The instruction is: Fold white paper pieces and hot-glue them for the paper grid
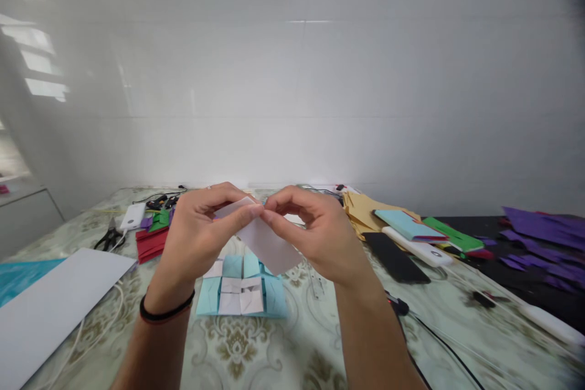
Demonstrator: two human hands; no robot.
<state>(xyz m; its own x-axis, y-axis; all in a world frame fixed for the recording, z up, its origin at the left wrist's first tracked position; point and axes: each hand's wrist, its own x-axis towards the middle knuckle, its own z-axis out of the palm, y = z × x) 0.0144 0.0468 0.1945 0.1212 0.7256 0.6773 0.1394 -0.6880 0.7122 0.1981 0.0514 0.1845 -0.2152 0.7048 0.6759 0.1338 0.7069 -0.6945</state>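
Observation:
A small white sheet of paper (269,247) is held in the air between both hands. My left hand (205,228) pinches its upper edge with thumb and forefinger. Right beside it, my right hand (311,225) pinches the same edge, the fingertips of the two hands nearly touching. Below and behind the sheet, folded light-blue and white paper pieces (240,295) lie in a block on the patterned tablecloth. My hands and the sheet hide part of that block.
Left are a large white sheet (59,317), red folded paper (152,245), scissors (109,239) and a white power bank (133,217). Right are a black phone (395,259), a white device (423,248), tan paper (361,210), a light-blue pad (409,224) and purple paper strips (543,231). Cables cross the tablecloth.

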